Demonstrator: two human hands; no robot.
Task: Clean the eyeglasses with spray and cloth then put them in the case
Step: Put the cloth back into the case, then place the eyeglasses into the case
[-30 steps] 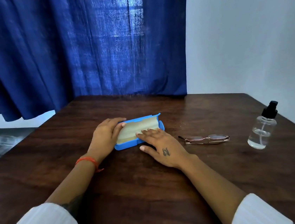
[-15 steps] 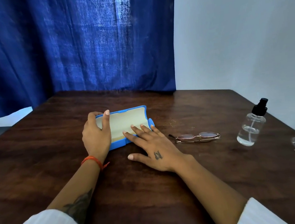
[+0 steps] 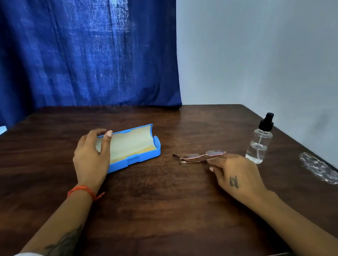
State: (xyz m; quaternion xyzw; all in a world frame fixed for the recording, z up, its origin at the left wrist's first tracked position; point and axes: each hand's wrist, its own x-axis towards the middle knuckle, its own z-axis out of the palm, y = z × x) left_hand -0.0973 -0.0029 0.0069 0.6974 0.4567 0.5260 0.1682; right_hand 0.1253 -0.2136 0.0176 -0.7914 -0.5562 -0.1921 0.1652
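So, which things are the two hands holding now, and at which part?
The left hand holds the open blue case at its left end. The right hand only reaches the eyeglasses at their right end; a grip cannot be told.

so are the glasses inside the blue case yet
No, the glasses lie folded on the table, apart from the open blue case, with the right hand at their near rim.

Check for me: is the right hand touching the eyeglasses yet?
Cannot tell. In the head view the right hand has its fingertips right at the frame of the eyeglasses, but neither contact nor a gap shows plainly.
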